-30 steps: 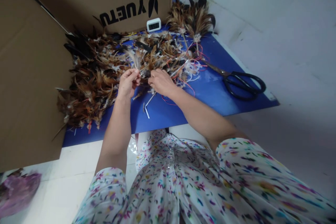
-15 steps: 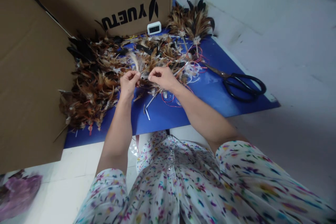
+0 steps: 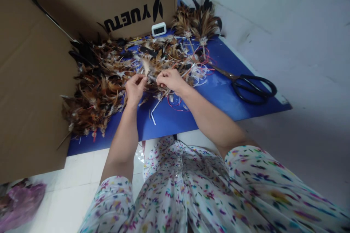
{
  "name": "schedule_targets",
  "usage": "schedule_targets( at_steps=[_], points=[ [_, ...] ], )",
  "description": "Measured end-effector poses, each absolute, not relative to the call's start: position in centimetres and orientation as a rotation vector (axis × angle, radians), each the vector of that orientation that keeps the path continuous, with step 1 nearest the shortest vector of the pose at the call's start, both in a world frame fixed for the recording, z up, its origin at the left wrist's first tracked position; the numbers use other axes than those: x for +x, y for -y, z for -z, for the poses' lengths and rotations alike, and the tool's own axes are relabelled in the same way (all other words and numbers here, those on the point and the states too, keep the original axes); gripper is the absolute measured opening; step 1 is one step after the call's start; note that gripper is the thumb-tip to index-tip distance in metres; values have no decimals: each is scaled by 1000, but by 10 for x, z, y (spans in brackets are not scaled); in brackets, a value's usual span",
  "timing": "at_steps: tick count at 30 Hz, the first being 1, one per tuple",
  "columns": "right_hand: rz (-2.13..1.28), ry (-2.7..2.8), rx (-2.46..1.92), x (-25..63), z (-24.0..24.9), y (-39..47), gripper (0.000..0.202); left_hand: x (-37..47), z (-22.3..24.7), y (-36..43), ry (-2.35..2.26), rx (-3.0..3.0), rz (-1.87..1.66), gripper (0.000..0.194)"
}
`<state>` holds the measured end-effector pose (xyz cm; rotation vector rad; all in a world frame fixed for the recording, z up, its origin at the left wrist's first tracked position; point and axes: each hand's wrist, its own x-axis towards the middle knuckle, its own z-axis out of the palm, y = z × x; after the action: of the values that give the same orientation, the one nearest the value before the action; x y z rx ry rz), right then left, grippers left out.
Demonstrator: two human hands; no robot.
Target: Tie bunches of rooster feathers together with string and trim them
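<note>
My left hand (image 3: 136, 88) pinches a pale, fluffy feather (image 3: 146, 67) near its base, and its tip points up and away from me. Just to the right, my right hand (image 3: 171, 81) is closed with thumb and forefinger together; whatever it may hold is too small to make out. A small gap separates the two hands. Beneath and beyond them spreads a heap of brown, black and white feathers (image 3: 101, 76) over the blue table top (image 3: 175, 125). A bent white strip (image 3: 153, 115) lies between my forearms.
Black-handled scissors (image 3: 253, 89) lie at the right, beside red string (image 3: 206, 56) and white strands (image 3: 199, 74). Two feather bundles on sticks (image 3: 197, 23) rest at the back near the wall. A small white clock (image 3: 159, 29) stands before a large cardboard box (image 3: 82, 0).
The fingers of my right hand have curled in more. In my left hand the feather has tilted slightly to the right. The view has shifted a little.
</note>
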<state>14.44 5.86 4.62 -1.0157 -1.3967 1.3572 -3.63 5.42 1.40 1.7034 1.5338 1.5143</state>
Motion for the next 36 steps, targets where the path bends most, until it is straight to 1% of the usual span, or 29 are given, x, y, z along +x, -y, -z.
schedule_targets(
  at_steps=[5,18,24,32,36],
  points=[
    [-1444,1406,-1018,146,-49,-55,24,-40,-11,-55,-1597,1830,-1512,21],
    [-1542,1388,-1020,149,-51,-55,22,-41,-13,-54,-1657,2015,-1481,15],
    [-1565,1395,-1034,148,-51,-54,22,-43,-12,-55,-1693,2031,-1462,16],
    [-1519,1334,-1066,149,-50,-57,20,-39,-16,-52,-1699,2070,-1435,8],
    [-1510,1307,-1101,148,-49,-58,20,-36,-19,-49,-1696,2118,-1419,6]
  ],
)
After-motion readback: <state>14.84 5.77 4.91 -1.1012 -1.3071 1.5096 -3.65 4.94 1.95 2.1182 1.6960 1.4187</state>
